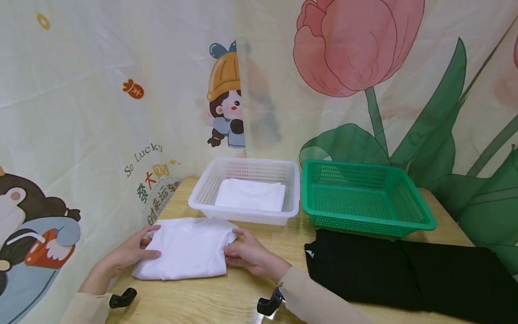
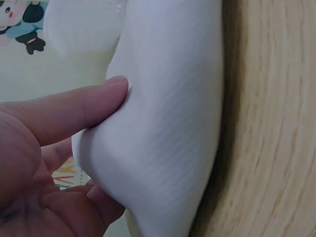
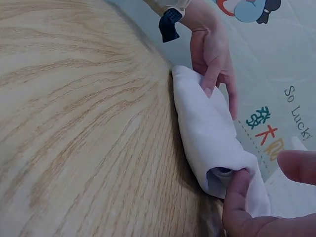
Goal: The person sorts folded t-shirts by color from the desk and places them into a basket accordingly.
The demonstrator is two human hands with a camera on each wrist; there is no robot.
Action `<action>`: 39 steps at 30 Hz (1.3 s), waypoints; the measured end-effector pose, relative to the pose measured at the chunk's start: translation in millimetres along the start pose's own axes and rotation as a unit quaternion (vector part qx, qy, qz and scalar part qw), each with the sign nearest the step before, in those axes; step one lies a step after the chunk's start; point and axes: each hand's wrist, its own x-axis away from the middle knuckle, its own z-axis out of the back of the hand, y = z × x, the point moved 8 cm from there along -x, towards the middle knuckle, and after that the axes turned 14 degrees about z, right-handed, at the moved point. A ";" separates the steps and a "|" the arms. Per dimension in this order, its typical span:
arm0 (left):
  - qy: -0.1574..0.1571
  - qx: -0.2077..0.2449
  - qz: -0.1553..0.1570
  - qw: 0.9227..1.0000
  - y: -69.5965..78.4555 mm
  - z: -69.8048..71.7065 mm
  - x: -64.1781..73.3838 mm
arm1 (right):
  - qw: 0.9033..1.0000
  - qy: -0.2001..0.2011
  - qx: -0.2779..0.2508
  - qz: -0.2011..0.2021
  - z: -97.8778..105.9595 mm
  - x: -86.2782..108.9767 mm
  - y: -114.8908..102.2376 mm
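Observation:
A folded white shirt lies on the wooden table in front of me. At its left side my left hand grips the edge, thumb on top and fingers underneath; the left wrist view shows the cloth bulging beside the thumb. My right hand holds the shirt's right edge. In the right wrist view one fingertip is tucked into the open end of the fold, while another finger stands apart from the cloth. Some right fingers are hidden.
Behind the shirt stands a white basket with another folded white shirt inside. A green basket is beside it. Folded black clothes lie at the right. A printed curtain hangs behind and to the left of the table.

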 end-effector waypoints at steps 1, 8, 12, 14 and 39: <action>-0.006 0.003 0.005 1.000 -1.1 -0.6 0.1 | 1.000 -0.002 0.006 -0.002 -1.7 -1.8 0.1; -0.043 0.027 0.023 0.998 -5.3 -6.2 0.8 | 0.997 -0.037 0.065 0.004 -14.6 -10.0 -0.6; -0.071 0.056 0.024 0.996 -8.1 -11.1 2.1 | 0.993 -0.037 0.107 0.016 -16.6 -11.5 -2.3; -0.094 0.073 0.012 0.993 -8.4 -14.9 3.1 | 0.994 -0.032 0.107 0.014 -16.6 -11.8 -2.1; -0.126 0.118 -0.008 0.985 5.3 -25.5 4.6 | 0.984 -0.053 0.169 0.032 -14.1 -15.7 7.1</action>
